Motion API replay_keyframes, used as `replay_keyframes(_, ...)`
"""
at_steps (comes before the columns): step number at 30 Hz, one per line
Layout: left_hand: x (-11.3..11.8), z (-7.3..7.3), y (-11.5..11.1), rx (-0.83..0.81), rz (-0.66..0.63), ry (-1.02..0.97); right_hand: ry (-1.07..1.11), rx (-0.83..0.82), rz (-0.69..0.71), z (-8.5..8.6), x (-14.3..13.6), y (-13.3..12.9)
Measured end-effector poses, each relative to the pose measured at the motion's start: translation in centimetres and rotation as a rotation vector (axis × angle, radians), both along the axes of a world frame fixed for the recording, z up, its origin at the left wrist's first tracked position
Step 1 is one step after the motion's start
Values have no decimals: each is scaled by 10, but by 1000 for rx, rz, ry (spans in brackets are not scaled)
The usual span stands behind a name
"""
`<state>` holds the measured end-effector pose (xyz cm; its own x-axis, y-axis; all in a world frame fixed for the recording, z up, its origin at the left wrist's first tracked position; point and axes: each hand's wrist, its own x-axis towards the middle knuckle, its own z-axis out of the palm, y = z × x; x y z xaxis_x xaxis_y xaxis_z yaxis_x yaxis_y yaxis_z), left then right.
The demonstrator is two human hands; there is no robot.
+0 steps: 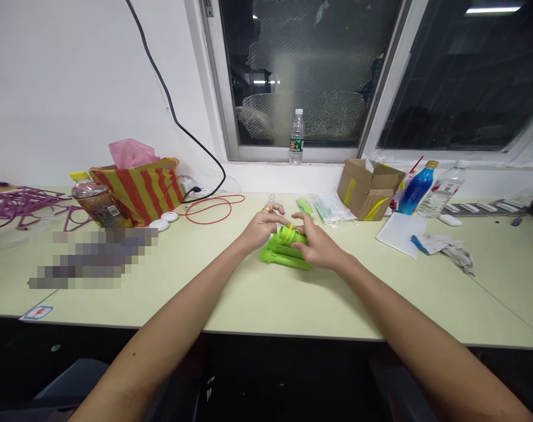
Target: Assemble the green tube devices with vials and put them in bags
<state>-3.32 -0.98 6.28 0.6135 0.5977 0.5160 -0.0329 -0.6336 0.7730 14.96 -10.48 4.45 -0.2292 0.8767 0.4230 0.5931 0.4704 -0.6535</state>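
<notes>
On a pale green, smooth-topped counter (249,313), a small group of bright green, tube-shaped plastic pieces (286,262) lies near the middle, below the window. Above them, a rounded bright green piece (299,237) is held between the thumb and fingers of the bare right hand (321,245). A thin yellow band (291,230) is seen around its near-left end. The bare left hand (258,231) is placed beside that end, its fingers curled and its fingertips reaching the band; whether the band is pinched or only touched cannot be told. The two hands are close together.

The band could be snapped or flicked off if it were pulled too far over the rounded end, or if it were caught on a fingertip. The held piece could be twisted out of the right hand if the band were tugged harder than the grip allows, since its surface looks smooth. The lower pieces could be knocked askew or rolled if they were pressed from above. Farther back, a clear plastic packet (337,210) and an open brown cardboard box (365,190) could be brushed only by a wide swing.
</notes>
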Motion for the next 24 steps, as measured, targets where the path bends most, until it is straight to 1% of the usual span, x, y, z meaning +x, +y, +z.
replay_keyframes(2, 0, -3, 4, 43, 12, 21, 96, 2, 76, 2, 0, -4)
replay_keyframes(5, 1, -5, 4, 186, 40, 17, 409, -27, 129, 2, 1, -3)
replay_keyframes(7, 2, -5, 2, 286, 48, 1, 636, -73, 125, 1, 1, 0)
replay_keyframes(9, 1, -4, -3, 339, 39, -6, 796, -140, 106, 1, 1, 5)
replay_keyframes(12, 1, 0, -10, 303, -7, -11, 884, -258, 52, 1, -1, 9)
replay_keyframes(14, 1, 2, -14, 235, -42, -17, 838, -325, 10, 0, -3, 10)
replay_keyframes(17, 2, 3, -17, 128, -82, -21, 631, -366, -55, -2, -5, 9)
replay_keyframes(19, 3, 3, -16, 86, -103, -8, 437, -329, -74, -3, -4, 8)
replay_keyframes(21, 4, 2, -12, 87, -107, 11, 257, -257, -59, -2, -2, 5)
replay_keyframes(24, 3, -1, -5, 126, -103, 32, 110, -195, 16, 3, 0, -2)
